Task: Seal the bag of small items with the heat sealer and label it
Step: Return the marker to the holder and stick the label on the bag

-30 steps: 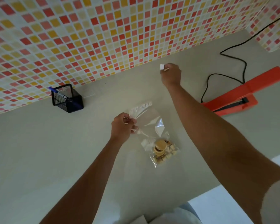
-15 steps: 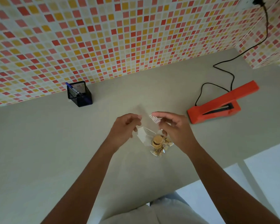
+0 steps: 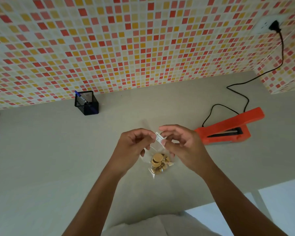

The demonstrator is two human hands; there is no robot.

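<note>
Our two forearms (image 3: pixel 99 193) are bare along their whole visible length, up to our left hand (image 3: pixel 134 143) and right hand (image 3: pixel 182 145), whose wrists and fingers are uncovered. At the lower edge we wear a pale, whitish-grey garment (image 3: pixel 143 225) with soft folds; we cannot tell which garment it is.

The upper part of the bag (image 3: pixel 158 163) is being covered by the left hand (image 3: pixel 134 147) and the right hand (image 3: pixel 182 147). The writing on the label (image 3: pixel 159 137), being pinched between their fingertips, is being shown too small to read.
</note>
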